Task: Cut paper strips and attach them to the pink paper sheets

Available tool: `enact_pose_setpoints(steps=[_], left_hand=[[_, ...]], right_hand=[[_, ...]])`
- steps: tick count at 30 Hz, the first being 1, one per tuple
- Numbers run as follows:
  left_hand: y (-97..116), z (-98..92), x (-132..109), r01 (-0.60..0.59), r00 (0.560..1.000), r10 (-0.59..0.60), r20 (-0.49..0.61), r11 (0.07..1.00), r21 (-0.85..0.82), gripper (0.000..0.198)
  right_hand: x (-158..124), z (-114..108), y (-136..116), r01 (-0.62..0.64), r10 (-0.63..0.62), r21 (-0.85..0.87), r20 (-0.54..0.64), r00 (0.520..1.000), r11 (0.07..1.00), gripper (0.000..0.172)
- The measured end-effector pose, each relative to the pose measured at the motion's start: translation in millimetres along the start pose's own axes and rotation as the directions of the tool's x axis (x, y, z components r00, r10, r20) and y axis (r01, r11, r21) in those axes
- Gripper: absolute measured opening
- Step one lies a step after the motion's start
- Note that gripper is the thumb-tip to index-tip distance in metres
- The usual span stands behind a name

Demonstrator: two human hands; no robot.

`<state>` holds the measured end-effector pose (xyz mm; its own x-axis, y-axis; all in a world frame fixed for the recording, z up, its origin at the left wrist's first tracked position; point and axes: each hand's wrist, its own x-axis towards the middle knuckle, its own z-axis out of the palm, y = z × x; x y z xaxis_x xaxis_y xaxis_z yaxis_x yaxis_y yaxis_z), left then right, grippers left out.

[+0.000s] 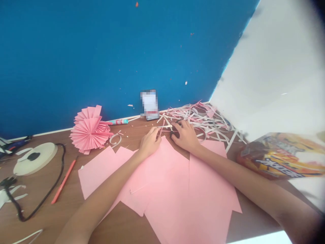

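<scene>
In the head view, my right hand [187,136] grips a pair of scissors [167,126] by its black handles, with the blades pointing left. My left hand [150,141] is closed near the blade tips, its fingertips pinching a thin pink paper strip [160,130]. Whether the blades touch that strip is too small to tell. Below both hands, overlapping sheets of pink paper [172,183] lie spread on the brown table [122,225].
A heap of paper strips [215,123] lies at the back right. Folded pink paper fans [90,130] and a glue stick [120,122] are at the back left. A phone [150,105] leans on the wall. An orange pen [63,183], black cable [59,176] and snack packet [284,156] flank the sheets.
</scene>
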<state>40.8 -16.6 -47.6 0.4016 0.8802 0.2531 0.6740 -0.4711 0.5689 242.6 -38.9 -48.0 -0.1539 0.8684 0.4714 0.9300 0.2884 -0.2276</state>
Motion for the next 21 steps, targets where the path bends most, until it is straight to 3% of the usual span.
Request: enact_pose_setpoints(steps=[7,13,18,21], left_hand=[[-3.8,1.9,0.6,0.018,1.0,-0.018,-0.005,1.0,0.0,0.041],[-6.0,0.3,1.7,0.015,0.998,-0.023,-0.051,0.986,-0.163,0.055],[-3.1,-3.6,1.6,0.072,0.984,-0.093,-0.15,0.987,-0.143,0.027],[-1.1,-8.9,1.1,0.074,0.99,-0.09,-0.113,0.987,-0.143,0.022]], right_hand=[[0.4,-1.3,-0.5,-0.056,0.061,0.06,-0.083,0.995,0.997,0.046],[1.1,-1.6,-0.1,-0.068,0.075,0.077,-0.101,0.992,0.995,0.045],[1.3,-2.9,-0.2,-0.072,0.083,0.095,-0.12,0.989,0.993,0.045],[1.5,-3.8,-0.2,-0.058,0.07,0.112,-0.11,0.991,0.992,0.046]])
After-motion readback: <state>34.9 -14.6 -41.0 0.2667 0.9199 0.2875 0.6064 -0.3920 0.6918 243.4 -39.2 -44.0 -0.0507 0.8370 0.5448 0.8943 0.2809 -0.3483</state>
